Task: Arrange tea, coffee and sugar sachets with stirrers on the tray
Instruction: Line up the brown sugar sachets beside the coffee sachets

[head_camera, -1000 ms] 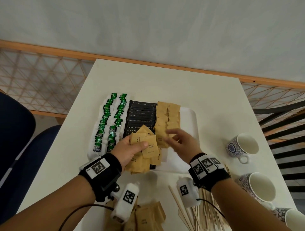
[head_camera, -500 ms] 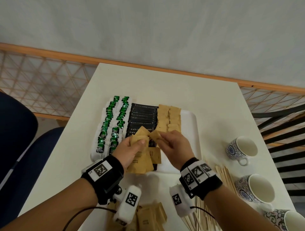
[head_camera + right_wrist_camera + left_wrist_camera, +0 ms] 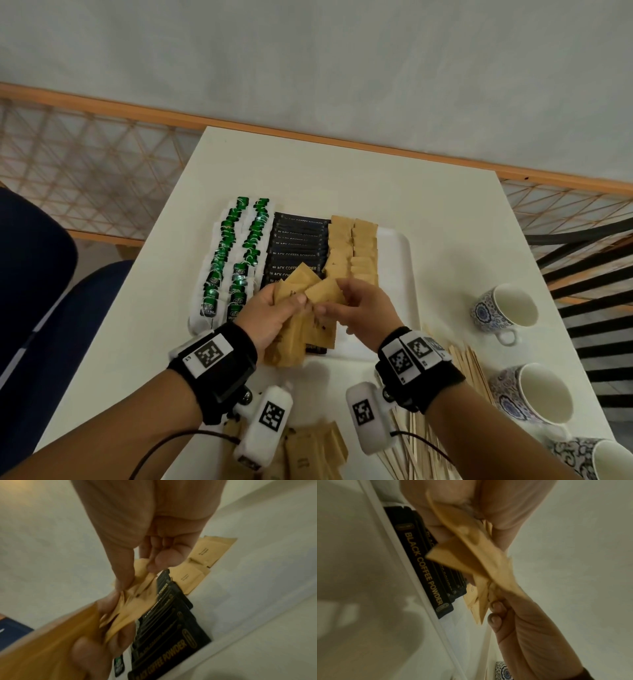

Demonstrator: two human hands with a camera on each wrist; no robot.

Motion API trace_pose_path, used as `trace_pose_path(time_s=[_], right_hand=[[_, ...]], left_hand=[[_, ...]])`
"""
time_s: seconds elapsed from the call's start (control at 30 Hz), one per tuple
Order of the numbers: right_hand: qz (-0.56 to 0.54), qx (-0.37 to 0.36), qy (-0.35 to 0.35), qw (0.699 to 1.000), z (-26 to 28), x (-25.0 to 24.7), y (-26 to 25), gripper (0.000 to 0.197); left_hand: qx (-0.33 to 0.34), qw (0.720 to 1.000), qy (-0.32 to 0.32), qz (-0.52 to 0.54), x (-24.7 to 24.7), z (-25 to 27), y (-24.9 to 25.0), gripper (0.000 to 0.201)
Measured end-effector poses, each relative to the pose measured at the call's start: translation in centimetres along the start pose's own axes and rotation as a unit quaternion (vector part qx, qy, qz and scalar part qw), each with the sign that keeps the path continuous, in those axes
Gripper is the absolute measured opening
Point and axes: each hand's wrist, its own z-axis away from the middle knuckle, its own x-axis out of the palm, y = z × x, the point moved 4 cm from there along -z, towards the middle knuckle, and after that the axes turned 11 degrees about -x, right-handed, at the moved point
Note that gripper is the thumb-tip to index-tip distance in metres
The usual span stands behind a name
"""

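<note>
A white tray [image 3: 397,253] holds two rows of green tea sachets [image 3: 239,253], a stack of black coffee sachets [image 3: 296,246] and two rows of brown sugar sachets [image 3: 352,246]. Over the tray's near end my left hand [image 3: 274,313] grips a fanned bunch of brown sugar sachets [image 3: 294,329]. My right hand [image 3: 363,308] pinches one brown sachet [image 3: 325,293] at the top of that bunch. In the left wrist view the bunch [image 3: 471,555] hangs over the coffee sachets [image 3: 426,572]. The right wrist view shows my thumb and fingers [image 3: 125,577] on the sachet [image 3: 140,580].
Wooden stirrers [image 3: 469,366] lie loose on the table at the right, beside three patterned cups [image 3: 503,308]. More brown sachets [image 3: 315,448] lie at the table's near edge. A blue chair [image 3: 51,308] stands at the left. A wooden lattice rail runs behind the table.
My right hand came back from the sugar rows on the tray to the bunch in my left hand and now pinches a sachet there. The left hand kept its hold.
</note>
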Motion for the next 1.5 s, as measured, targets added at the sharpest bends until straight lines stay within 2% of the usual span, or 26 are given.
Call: trace_pose_path(time_s=[0.07, 0.1, 0.23, 0.47, 0.6, 0.73, 0.93, 1.07, 1.17, 1.27, 1.4, 1.5], right_hand=[[-0.046, 0.021, 0.036, 0.998, 0.0, -0.8, 0.7, 0.01], [-0.049, 0.028, 0.06, 0.997, -0.1, -1.5, 1.2, 0.004], [-0.004, 0.07, 0.111, 0.991, -0.2, -3.3, 2.8, 0.008], [0.02, 0.128, 0.098, 0.987, -1.2, -2.7, 4.2, 0.018], [0.115, 0.122, 0.072, 0.983, -1.6, -2.8, 4.4, 0.016], [0.163, 0.108, 0.07, 0.978, -1.9, -3.0, 4.1, 0.014], [0.183, 0.104, 0.074, 0.975, -1.9, -3.0, 4.4, 0.017], [0.2, 0.106, 0.072, 0.972, -2.0, -3.1, 4.7, 0.019], [0.198, 0.081, 0.081, 0.974, -1.7, -3.1, 3.8, 0.018], [0.139, 0.031, 0.038, 0.989, -1.2, -2.2, 2.2, 0.02], [0.063, 0.089, -0.101, 0.989, -0.2, 0.0, 1.2, 0.036], [-0.013, 0.108, -0.083, 0.991, 0.1, 0.0, 1.3, 0.03]], left_hand=[[-0.006, 1.0, 0.005, 0.002, -0.4, -0.1, -0.1, 0.015], [-0.011, 1.0, 0.008, 0.012, -0.5, 0.0, -0.1, 0.012], [-0.018, 0.999, 0.009, 0.046, -0.8, 0.2, 0.0, 0.006], [-0.016, 0.998, 0.011, 0.061, -0.8, 0.1, 0.5, 0.006], [-0.022, 0.998, 0.013, 0.055, -0.9, 0.1, 0.4, 0.01], [-0.029, 0.999, 0.024, 0.032, -1.3, -0.1, 0.0, 0.018], [-0.028, 0.999, 0.029, 0.016, -1.3, -0.3, 0.0, 0.019], [-0.019, 0.999, 0.026, 0.016, -1.1, -0.3, 0.2, 0.012], [-0.012, 0.999, 0.028, 0.011, -1.1, -0.3, 0.3, 0.009], [-0.003, 0.999, 0.031, 0.01, -0.9, -0.4, 0.3, 0.006], [0.008, 0.999, 0.029, 0.017, -0.3, -0.4, 0.6, 0.008], [0.015, 0.999, 0.025, 0.019, 0.1, -0.4, 0.8, 0.007]])
